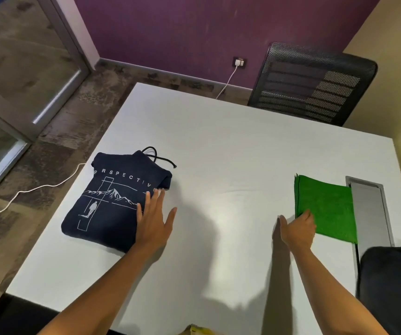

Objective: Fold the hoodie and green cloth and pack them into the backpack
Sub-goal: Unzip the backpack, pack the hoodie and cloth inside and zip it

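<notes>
Both hands work low over the white table [219,153]: my left hand [154,220] lies spread, fingers apart, its palm on the near right corner of the hoodie [112,197], while my right hand [297,229] curls at the near left corner of the green cloth [325,209], fingers touching its edge; whether they pinch it I cannot tell.

At the near right edge sits a dark, rounded shape [393,286], which I take to be the backpack, though only part of it shows and no opening is visible.

Folding looks done, by my judgement, and packing is the step in hand. Next I would need a firm hold under each bundle so the folds stay in, then a lift toward the bag, which must be opened first.

Farther out, the hoodie is a compact navy bundle at the left of the table, white mountain print and lettering face up, drawstring looped out at its far end. Well apart, at the right, the cloth lies flat, a neat rectangle, its far right edge just over a grey cable hatch [369,209].

Beyond the table stands a black mesh chair [315,85].
</notes>
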### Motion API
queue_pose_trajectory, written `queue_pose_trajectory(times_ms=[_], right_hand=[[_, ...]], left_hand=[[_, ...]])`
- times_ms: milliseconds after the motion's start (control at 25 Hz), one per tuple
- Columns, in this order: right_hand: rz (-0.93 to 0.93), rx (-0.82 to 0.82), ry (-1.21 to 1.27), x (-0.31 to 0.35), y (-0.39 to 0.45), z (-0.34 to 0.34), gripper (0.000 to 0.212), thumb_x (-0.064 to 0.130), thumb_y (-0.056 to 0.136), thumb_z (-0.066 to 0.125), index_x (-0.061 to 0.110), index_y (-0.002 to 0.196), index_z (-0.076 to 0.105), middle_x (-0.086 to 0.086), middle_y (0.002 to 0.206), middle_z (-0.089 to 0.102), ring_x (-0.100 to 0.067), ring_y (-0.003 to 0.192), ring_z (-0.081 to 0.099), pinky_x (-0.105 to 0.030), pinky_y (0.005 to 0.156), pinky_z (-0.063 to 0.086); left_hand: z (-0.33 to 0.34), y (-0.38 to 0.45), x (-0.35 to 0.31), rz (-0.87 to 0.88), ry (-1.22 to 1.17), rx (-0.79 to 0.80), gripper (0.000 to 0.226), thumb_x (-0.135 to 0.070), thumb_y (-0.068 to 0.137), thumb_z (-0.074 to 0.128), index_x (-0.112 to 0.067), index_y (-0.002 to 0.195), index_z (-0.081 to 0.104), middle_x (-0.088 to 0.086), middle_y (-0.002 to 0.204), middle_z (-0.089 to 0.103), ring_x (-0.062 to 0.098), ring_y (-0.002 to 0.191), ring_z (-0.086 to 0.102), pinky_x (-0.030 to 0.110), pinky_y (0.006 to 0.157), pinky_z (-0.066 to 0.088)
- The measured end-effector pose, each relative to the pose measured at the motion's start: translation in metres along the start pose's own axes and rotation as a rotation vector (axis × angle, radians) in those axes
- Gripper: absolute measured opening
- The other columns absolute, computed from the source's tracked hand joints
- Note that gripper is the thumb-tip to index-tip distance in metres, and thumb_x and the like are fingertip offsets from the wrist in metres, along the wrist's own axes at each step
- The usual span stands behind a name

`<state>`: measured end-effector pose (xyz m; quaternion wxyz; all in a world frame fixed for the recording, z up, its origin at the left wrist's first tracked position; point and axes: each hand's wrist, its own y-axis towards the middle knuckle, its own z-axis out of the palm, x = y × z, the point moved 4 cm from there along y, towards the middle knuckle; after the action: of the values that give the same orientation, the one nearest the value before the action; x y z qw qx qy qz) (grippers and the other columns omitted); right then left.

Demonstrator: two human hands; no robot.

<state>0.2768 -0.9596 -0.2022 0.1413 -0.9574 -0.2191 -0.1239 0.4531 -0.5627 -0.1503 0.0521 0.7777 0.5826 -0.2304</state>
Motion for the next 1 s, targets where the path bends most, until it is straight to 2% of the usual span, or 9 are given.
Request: queue_pose_trajectory(times_ms=[120,240,400,520,680,760,840,920,1000], right_hand=[[-0.035,0.109,-0.011,-0.004,-0.011,0.012,0.08,0.041,0.09,0.064,-0.014,0.14,0.033,-0.032,0.14,0.042,-0.046,0.128,0.044,-0.049,0.108,0.038],[-0.089,0.13,-0.017,0.001,-0.027,0.02,0.077,0.038,0.094,0.06,-0.013,0.144,0.031,-0.029,0.147,0.038,-0.043,0.132,0.043,-0.047,0.109,0.039],[-0.163,0.114,0.004,0.025,-0.058,0.02,0.051,0.028,0.095,0.058,-0.01,0.129,0.051,-0.028,0.131,0.055,-0.042,0.116,0.056,-0.043,0.096,0.045],[-0.245,0.137,-0.032,0.052,-0.098,0.023,0.043,0.027,0.092,0.059,-0.003,0.123,0.058,-0.022,0.126,0.06,-0.038,0.113,0.059,-0.039,0.095,0.043],[-0.434,0.29,-0.048,0.081,-0.164,0.048,0.032,0.028,0.089,0.055,0.009,0.114,0.061,-0.008,0.12,0.062,-0.029,0.111,0.059,-0.035,0.093,0.039],[-0.485,0.433,0.098,0.087,-0.195,0.062,0.026,0.024,0.092,0.055,0.007,0.11,0.062,-0.01,0.111,0.063,-0.029,0.104,0.059,-0.033,0.086,0.041],[-0.494,0.58,0.286,0.087,-0.214,0.069,0.013,0.019,0.091,0.058,0.008,0.093,0.063,-0.008,0.092,0.063,-0.025,0.085,0.058,-0.029,0.074,0.038],[-0.471,0.638,0.413,0.081,-0.214,0.067,0.017,0.016,0.089,0.06,0.009,0.101,0.07,-0.006,0.097,0.07,-0.021,0.089,0.064,-0.03,0.079,0.046],[-0.391,0.528,0.467,0.069,-0.201,0.055,0.034,0.008,0.086,0.063,0.007,0.12,0.067,-0.007,0.116,0.069,-0.023,0.108,0.063,-0.031,0.096,0.047]], left_hand=[[0.01,-0.018,-0.006,0.016,-0.04,0.04,0.065,-0.055,0.102,0.026,-0.031,0.158,0.004,-0.011,0.166,-0.001,0.008,0.15,-0.017,0.043,0.124,-0.005],[0.012,-0.027,-0.01,0.002,-0.073,0.045,0.063,-0.053,0.103,0.029,-0.03,0.158,0.006,-0.01,0.166,0.001,0.006,0.15,-0.016,0.041,0.123,-0.006],[0.024,-0.043,-0.024,0.004,-0.143,0.071,0.064,-0.053,0.102,0.03,-0.029,0.158,0.009,-0.008,0.166,0.005,0.006,0.149,-0.015,0.039,0.123,-0.006],[0.043,-0.059,-0.037,-0.003,-0.219,0.105,0.067,-0.053,0.101,0.031,-0.025,0.158,0.011,-0.006,0.166,0.008,0.009,0.152,-0.012,0.036,0.124,-0.003],[0.07,-0.073,-0.052,-0.092,-0.312,0.108,0.067,-0.052,0.101,0.04,-0.02,0.157,0.021,-0.001,0.163,0.024,0.015,0.153,-0.001,0.038,0.123,0.01],[0.08,-0.077,-0.056,-0.186,-0.36,0.118,0.061,-0.053,0.1,0.041,-0.021,0.151,0.034,0.0,0.156,0.037,0.019,0.152,0.01,0.041,0.122,0.016],[0.086,-0.078,-0.057,-0.269,-0.374,0.128,0.057,-0.055,0.099,0.041,-0.02,0.144,0.044,0.003,0.148,0.047,0.023,0.145,0.024,0.044,0.118,0.025],[0.089,-0.076,-0.056,-0.359,-0.386,0.126,0.057,-0.056,0.098,0.041,-0.019,0.141,0.047,0.007,0.142,0.051,0.026,0.137,0.034,0.046,0.113,0.031],[0.09,-0.073,-0.056,-0.453,-0.417,0.12,0.059,-0.054,0.097,0.046,-0.014,0.141,0.044,0.011,0.14,0.051,0.03,0.133,0.04,0.047,0.11,0.035]])
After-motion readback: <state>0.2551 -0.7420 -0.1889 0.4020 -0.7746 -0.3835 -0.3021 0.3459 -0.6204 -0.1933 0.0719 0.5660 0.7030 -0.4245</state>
